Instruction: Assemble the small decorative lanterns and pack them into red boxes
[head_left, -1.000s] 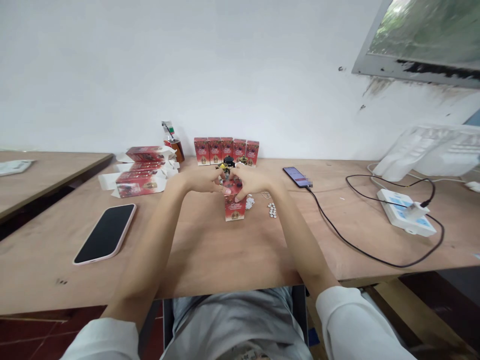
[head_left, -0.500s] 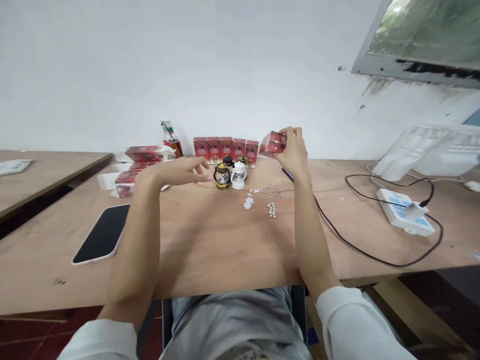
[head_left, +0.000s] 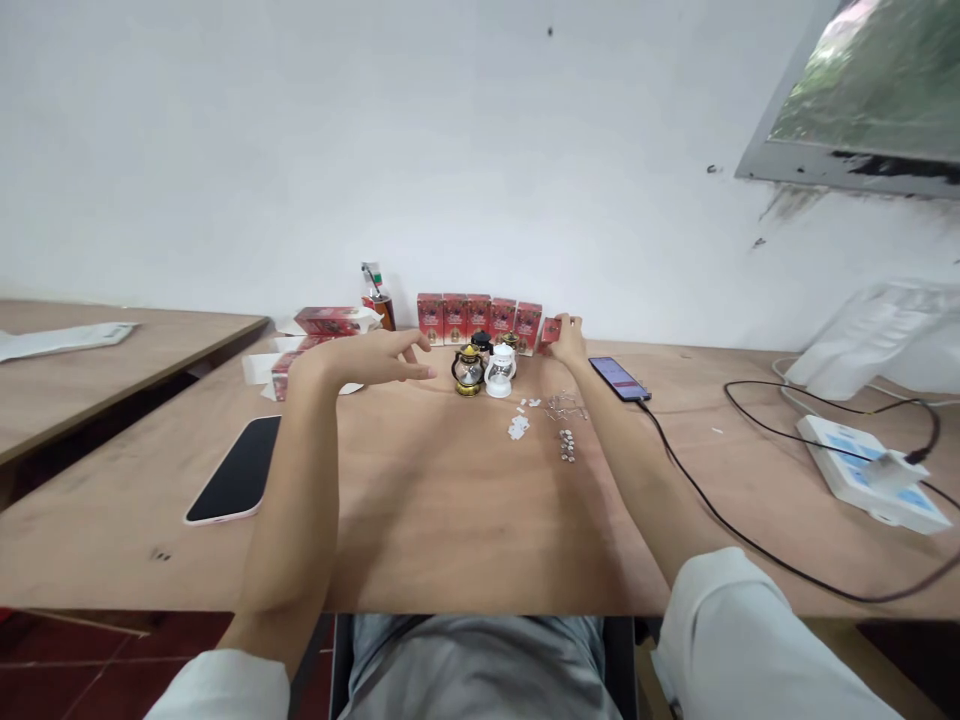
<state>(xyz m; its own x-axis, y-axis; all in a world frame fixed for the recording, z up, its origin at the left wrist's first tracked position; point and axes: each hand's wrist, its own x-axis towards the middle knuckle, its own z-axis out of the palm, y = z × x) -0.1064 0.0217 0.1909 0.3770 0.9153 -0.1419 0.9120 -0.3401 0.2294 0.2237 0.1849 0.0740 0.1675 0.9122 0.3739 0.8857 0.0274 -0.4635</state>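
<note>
My right hand (head_left: 568, 341) is closed on a small red box (head_left: 551, 329) at the right end of a row of upright red boxes (head_left: 478, 318) along the wall. To the left, my left hand (head_left: 386, 357) hovers above the table, fingers apart and holding nothing. Just right of its fingertips stands a gold-and-black miniature lantern (head_left: 469, 372), beside a white miniature lantern (head_left: 500, 372). Behind these, a black lantern (head_left: 481, 344) and a gold-topped lantern (head_left: 511, 341) are partly hidden. Nearer me lie white plastic pieces (head_left: 518, 428), thin wire pieces (head_left: 566, 406) and small round silvery pieces (head_left: 567, 446).
Opened red boxes (head_left: 330, 320) lie at the left near a bottle (head_left: 377, 305). A pink-edged phone (head_left: 236, 470) rests by my left forearm. On the right are another phone (head_left: 619, 379) with a black cable, a white power strip (head_left: 874, 470) and white plastic wrapping (head_left: 870, 340).
My right hand has lowered the red box from above the table to the right end of the row. My left hand stays hovering near the lanterns. The view has shifted slightly.
</note>
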